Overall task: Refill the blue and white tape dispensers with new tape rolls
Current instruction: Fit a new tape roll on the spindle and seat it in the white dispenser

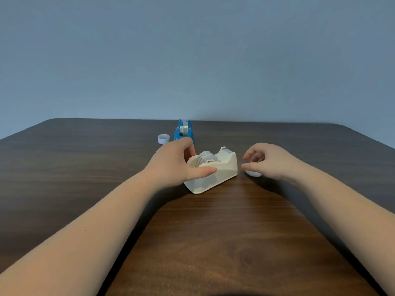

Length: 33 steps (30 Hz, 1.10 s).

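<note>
Cream-white plastic tape dispenser (213,175): we clasp it with our left hand (174,160), clear tape roll (206,158) seated inside; our right hand (268,160) hangs loosely open, fingers curled, beside it.

— Left side?
— Left forearm bare, reaching in from the lower left. Left hand (178,160) palm down, thumb stretched out to the right, fingers curled over and closed around what it grips.

— Right side?
— Right forearm bare, entering from the lower right. Right hand (270,162) palm down and arched, thumb and fingers spread apart in a loose claw. Whether the fingertips touch anything beneath cannot be told.

— The two hands?
— Apart, at about the same height.
</note>
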### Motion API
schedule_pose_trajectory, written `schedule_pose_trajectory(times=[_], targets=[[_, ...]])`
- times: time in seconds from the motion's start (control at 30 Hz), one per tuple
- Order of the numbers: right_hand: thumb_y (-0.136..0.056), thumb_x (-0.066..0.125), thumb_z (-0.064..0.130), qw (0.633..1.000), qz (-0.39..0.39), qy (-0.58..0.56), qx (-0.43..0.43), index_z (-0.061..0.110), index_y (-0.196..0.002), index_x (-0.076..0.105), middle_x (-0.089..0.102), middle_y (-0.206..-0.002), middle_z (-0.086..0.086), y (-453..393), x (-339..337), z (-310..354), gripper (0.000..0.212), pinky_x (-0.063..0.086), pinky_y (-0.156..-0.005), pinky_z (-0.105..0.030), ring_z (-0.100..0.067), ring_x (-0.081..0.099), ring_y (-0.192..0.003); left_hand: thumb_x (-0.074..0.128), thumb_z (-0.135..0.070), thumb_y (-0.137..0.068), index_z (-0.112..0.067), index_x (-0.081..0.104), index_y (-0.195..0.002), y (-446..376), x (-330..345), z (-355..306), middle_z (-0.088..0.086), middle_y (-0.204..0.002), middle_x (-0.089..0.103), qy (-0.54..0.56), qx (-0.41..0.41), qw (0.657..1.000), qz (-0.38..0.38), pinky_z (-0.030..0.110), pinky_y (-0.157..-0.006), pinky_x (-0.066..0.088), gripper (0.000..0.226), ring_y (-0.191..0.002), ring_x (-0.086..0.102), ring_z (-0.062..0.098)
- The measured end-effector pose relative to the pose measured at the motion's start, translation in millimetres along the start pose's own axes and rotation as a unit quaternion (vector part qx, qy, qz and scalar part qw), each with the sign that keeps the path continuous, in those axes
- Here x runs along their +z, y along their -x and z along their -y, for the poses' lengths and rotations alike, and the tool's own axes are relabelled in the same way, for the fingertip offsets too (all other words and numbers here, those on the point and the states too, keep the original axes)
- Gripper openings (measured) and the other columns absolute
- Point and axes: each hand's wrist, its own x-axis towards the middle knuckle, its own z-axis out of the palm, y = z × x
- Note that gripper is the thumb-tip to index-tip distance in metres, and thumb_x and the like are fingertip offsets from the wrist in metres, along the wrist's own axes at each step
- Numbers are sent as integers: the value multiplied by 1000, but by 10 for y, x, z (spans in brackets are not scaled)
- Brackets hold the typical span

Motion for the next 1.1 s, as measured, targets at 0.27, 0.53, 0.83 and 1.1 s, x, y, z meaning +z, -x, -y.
schedule_pose_trajectory(times=[0.27,0.53,0.83,1.1], targets=[[-74,76,30,999,25,42,-12,28,-102,64,59,-100,8,26,-48,-84,30,40,-79,-26,-14,57,-97,79,-59,-56,-21,56,-88,63,-9,-159,-10,-85,61,-28,-26,998,54,29,-72,50,54,-81,57,8],[-78,70,32,998,-43,39,-12,16,-78,72,72,-97,-1,-10,4,-144,16,47,-80,-28,-18,64,-91,84,-47,-57,-23,60,-98,51,111,-143,-9,-92,66,-7,-23,999,47,29,-77,52,53,-85,61,9],[-87,60,33,990,-99,98,-31,11,-87,75,65,-104,-6,-206,103,-217,27,35,-74,-24,-23,58,-99,70,-56,-72,-14,56,-99,-221,508,-300,0,-101,66,-90,-35,995,-20,31,-73,47,51,-93,60,18],[-87,58,32,987,-127,93,15,12,-88,71,67,-110,-12,-674,125,-315,24,37,-76,-26,-29,58,-105,72,-48,-75,-7,56,-107,-697,697,-401,9,-110,66,-89,-62,994,-28,29,-71,38,55,-103,59,24]])
